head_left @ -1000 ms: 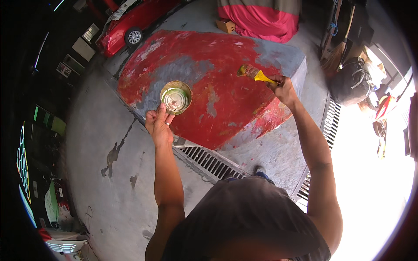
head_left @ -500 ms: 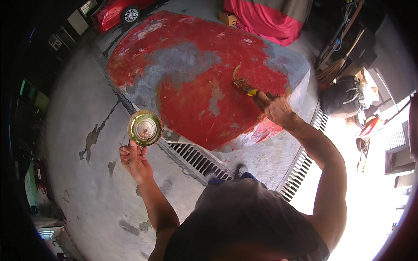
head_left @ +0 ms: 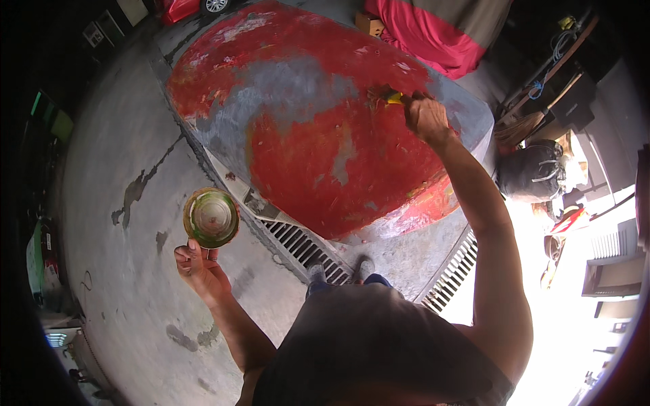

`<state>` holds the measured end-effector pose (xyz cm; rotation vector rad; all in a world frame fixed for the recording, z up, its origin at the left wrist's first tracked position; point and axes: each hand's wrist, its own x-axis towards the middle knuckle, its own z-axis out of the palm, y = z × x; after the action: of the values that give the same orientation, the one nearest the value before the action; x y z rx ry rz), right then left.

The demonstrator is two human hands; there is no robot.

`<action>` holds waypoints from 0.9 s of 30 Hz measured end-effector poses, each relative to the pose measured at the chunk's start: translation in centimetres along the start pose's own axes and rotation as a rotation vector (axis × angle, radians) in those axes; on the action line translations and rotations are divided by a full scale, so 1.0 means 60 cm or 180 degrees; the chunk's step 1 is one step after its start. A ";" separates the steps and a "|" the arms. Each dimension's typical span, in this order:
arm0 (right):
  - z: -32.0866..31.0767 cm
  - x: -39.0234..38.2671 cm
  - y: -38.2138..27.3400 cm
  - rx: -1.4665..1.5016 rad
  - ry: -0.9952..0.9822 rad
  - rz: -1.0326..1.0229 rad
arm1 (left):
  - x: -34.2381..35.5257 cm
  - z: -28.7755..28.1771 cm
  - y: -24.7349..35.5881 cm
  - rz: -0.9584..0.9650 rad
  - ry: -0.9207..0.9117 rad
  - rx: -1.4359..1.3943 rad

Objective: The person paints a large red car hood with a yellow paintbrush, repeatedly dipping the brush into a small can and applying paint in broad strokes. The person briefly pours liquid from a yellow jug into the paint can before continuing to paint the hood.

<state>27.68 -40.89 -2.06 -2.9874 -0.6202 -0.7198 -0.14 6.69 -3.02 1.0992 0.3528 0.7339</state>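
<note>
My left hand (head_left: 205, 274) holds a round, shallow metal tin (head_left: 212, 217) by its near edge, out over the floor. The tin's inside faces me, pale at the bottom with greenish smears round the wall. My right hand (head_left: 426, 116) is closed round the yellow handle of a paintbrush (head_left: 395, 99). Its dark bristles lie on the upper right part of a large, rounded painted panel (head_left: 305, 166). Worn red paint covers much of this panel, with bare grey patches and a pale right edge.
Slotted drain grates (head_left: 301, 245) cross the concrete floor (head_left: 135, 271) by my feet. A red cloth cover (head_left: 433, 34) and a cardboard box (head_left: 370, 24) stand beyond the panel. At the right are a stuffed black bag (head_left: 531, 170) and a broom (head_left: 518, 128). A red car (head_left: 181, 9) is at the far left.
The paintbrush in my right hand has moved up and slightly right, farther across the panel. The tin in my left hand sits a little lower and more to the left. The whole view has shifted slightly.
</note>
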 end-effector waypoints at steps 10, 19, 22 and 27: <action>-0.152 -0.059 0.004 0.0332 -0.1362 0.0756 | -0.011 -0.022 0.010 -0.0018 0.0077 0.0061; 0.038 0.065 0.049 0.0814 -0.0471 0.0959 | -0.026 0.050 0.010 0.0056 -0.0185 0.0051; 0.032 -0.017 0.043 0.0833 -0.0789 0.1105 | -0.029 0.052 0.015 0.0051 -0.0175 0.0078; -0.110 -0.177 0.005 0.0822 -0.0844 0.0700 | -0.017 0.053 0.020 -0.0020 -0.0146 0.0052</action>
<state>16.26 -45.79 -0.77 -2.8632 -0.3474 -0.2136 0.59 4.15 -0.68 1.1281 0.3236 0.7001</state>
